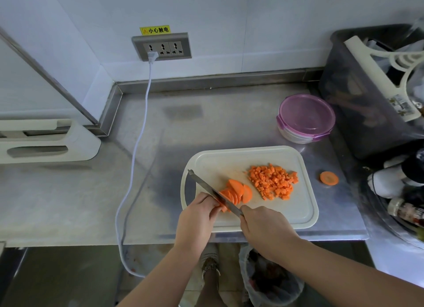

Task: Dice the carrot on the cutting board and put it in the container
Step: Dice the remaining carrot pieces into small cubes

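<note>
Two hands busy | left hand (197, 211) pins firm, slippery carrot slices (236, 192) on cutting board (298, 212); right hand (263, 228) clenches knife (213, 190) | diced carrot (273, 180) light, loose | container (306, 117) lidded.

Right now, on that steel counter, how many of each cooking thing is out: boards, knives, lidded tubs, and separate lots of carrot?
Cutting board: 1
Knife: 1
Lidded container: 1
Carrot lots: 3 (diced pile, fanned slices, stray end piece off the board)
Total: 6
</note>
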`<state>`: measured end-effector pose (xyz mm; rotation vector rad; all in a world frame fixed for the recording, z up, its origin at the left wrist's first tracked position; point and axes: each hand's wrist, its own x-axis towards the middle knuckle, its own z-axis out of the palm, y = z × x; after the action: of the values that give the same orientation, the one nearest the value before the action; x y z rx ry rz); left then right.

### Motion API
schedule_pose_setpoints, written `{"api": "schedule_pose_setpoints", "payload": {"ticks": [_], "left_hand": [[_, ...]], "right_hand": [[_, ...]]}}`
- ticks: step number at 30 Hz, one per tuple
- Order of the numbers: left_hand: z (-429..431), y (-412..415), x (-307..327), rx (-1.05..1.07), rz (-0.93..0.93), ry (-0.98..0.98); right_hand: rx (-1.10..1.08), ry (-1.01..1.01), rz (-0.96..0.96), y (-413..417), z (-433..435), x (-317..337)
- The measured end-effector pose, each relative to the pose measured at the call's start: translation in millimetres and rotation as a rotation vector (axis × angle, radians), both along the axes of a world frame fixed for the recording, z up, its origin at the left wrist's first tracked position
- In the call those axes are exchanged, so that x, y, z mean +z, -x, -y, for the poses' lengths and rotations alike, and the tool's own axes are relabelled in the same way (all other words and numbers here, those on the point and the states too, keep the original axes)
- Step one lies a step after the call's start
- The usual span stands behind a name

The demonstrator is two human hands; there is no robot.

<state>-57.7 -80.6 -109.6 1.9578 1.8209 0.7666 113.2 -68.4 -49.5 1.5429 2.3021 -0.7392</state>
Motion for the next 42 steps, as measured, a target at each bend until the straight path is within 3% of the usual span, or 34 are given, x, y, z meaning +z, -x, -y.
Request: {"api": "schedule_pose_setpoints", "payload": {"ticks": [31,42], "left_hand": [[-1,-1,3,0.0,0.038,0.111],[0,0,5,-0.011,0.018,0.102]], "right_hand": [[0.021,0.009,0.044,7,1,-17],[-0.214,0.162,-0.173,1,-8,-22]]}}
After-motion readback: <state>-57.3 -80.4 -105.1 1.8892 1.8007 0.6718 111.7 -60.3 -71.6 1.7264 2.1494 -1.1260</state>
